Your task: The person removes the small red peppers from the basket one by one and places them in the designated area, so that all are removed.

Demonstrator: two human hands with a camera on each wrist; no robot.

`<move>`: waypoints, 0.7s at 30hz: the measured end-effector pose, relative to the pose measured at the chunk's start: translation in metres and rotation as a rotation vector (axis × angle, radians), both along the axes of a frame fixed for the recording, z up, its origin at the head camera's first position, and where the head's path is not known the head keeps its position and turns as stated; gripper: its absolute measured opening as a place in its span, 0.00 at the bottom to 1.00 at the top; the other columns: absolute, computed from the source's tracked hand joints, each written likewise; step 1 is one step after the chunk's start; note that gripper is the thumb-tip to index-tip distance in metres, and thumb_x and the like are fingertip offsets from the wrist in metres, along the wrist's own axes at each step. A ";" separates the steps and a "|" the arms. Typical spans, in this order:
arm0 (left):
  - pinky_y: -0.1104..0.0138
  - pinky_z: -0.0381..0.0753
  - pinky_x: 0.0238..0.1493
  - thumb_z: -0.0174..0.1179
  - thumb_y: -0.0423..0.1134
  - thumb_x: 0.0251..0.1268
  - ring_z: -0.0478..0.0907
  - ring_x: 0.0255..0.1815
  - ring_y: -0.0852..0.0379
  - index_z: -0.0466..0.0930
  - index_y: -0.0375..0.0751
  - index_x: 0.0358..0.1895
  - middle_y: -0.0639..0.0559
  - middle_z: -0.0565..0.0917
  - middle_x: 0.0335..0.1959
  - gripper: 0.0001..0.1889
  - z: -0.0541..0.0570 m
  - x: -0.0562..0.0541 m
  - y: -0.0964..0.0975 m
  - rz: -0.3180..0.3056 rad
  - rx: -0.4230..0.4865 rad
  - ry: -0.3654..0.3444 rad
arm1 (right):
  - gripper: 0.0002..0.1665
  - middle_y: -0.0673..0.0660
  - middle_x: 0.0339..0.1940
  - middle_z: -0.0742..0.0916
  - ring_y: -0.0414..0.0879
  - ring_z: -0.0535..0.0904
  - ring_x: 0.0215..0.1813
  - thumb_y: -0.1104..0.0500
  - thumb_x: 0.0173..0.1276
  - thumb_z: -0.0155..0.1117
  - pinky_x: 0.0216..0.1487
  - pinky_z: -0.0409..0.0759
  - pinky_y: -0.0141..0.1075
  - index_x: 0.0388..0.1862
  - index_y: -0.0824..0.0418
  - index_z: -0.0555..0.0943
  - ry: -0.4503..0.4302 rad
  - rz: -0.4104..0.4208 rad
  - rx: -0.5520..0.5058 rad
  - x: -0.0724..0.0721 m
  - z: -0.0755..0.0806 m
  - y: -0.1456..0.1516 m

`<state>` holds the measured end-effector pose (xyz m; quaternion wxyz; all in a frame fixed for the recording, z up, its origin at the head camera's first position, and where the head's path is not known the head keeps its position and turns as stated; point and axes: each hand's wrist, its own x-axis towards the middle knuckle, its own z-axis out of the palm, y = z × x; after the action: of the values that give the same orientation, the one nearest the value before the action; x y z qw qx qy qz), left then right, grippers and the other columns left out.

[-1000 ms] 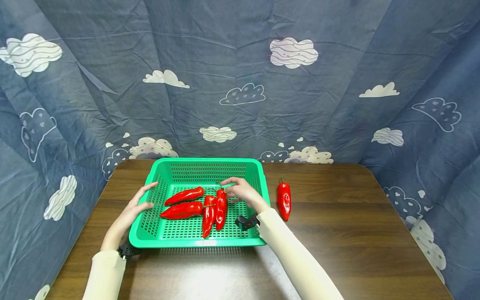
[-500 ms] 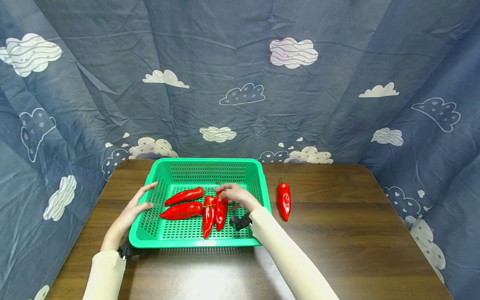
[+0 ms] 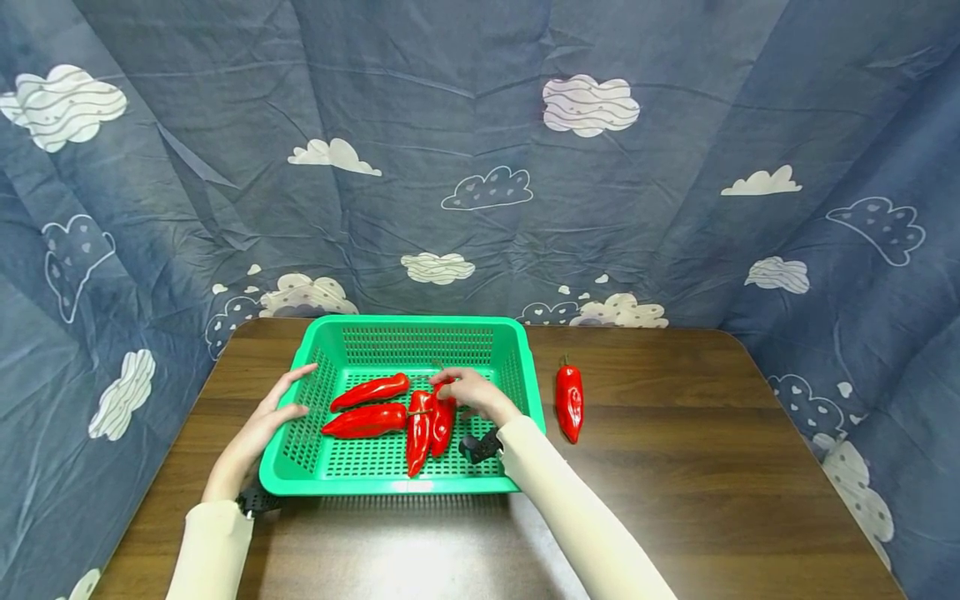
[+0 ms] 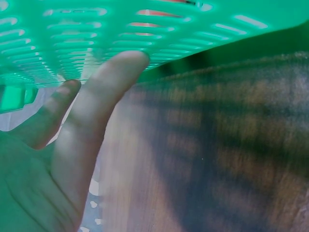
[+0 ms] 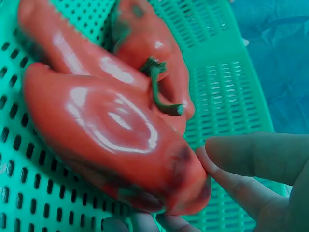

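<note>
A green perforated basket (image 3: 408, 320) holds several long red peppers. My right hand (image 3: 480, 393) reaches inside and grips the stem end of the rightmost red pepper (image 3: 444, 429). In the right wrist view, the thumb and fingers (image 5: 241, 193) lie around the end of this shiny pepper (image 5: 116, 125); part of that end is hidden by the hand in the head view. Close beside it lies another red pepper (image 3: 418, 433) with a green stem. My left hand (image 3: 251, 437) rests against the basket's left side, its fingers extended along the outer wall in the left wrist view.
Two more red peppers, an upper one (image 3: 370, 392) and a lower one (image 3: 365, 422), lie sideways in the basket's left half. Another red pepper (image 3: 569, 404) lies on the brown wooden table (image 3: 690, 467) right of the basket. A blue cloud-patterned curtain (image 3: 480, 108) stands behind.
My right hand has moved down and left onto the rightmost pepper and now grips it. That pepper's lower tip has shifted slightly upward. The left hand stays put.
</note>
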<state>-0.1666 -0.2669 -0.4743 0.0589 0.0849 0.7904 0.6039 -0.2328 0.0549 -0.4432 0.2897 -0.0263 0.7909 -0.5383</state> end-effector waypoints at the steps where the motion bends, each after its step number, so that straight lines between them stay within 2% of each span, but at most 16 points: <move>1: 0.35 0.43 0.61 0.49 0.28 0.62 0.36 0.74 0.37 0.53 0.39 0.73 0.40 0.46 0.76 0.34 0.000 0.000 0.000 0.001 0.001 -0.004 | 0.21 0.56 0.40 0.80 0.47 0.68 0.30 0.68 0.65 0.55 0.49 0.75 0.57 0.57 0.66 0.77 0.003 -0.005 -0.013 0.000 0.001 0.000; 4: 0.35 0.42 0.61 0.50 0.28 0.62 0.36 0.73 0.37 0.53 0.38 0.73 0.40 0.46 0.76 0.34 0.001 0.000 0.000 0.000 -0.001 -0.003 | 0.21 0.57 0.39 0.81 0.45 0.70 0.29 0.69 0.64 0.56 0.49 0.76 0.56 0.57 0.67 0.76 0.016 -0.012 -0.050 0.000 0.002 0.001; 8: 0.34 0.42 0.61 0.50 0.28 0.62 0.36 0.73 0.37 0.53 0.38 0.73 0.40 0.46 0.76 0.34 0.001 0.000 0.000 -0.011 -0.008 0.006 | 0.21 0.59 0.44 0.81 0.46 0.77 0.35 0.71 0.64 0.57 0.47 0.77 0.53 0.57 0.67 0.75 0.033 -0.019 -0.092 0.000 0.003 0.002; 16: 0.34 0.41 0.61 0.50 0.29 0.64 0.35 0.73 0.37 0.53 0.39 0.73 0.40 0.46 0.76 0.33 0.002 0.001 -0.001 -0.021 -0.025 0.003 | 0.22 0.61 0.42 0.80 0.48 0.77 0.36 0.72 0.63 0.57 0.43 0.79 0.50 0.57 0.68 0.73 0.044 -0.016 -0.155 0.003 0.016 0.009; 21: 0.35 0.41 0.61 0.50 0.31 0.66 0.34 0.73 0.38 0.52 0.44 0.75 0.42 0.42 0.76 0.34 0.003 0.002 -0.002 -0.035 0.013 -0.050 | 0.21 0.61 0.44 0.79 0.49 0.78 0.39 0.70 0.64 0.58 0.43 0.79 0.49 0.57 0.66 0.74 0.073 -0.011 -0.176 0.005 0.025 0.017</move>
<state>-0.1649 -0.2684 -0.4708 0.0889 0.0839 0.7831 0.6097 -0.2281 0.0724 -0.4177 0.2544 -0.0669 0.7506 -0.6061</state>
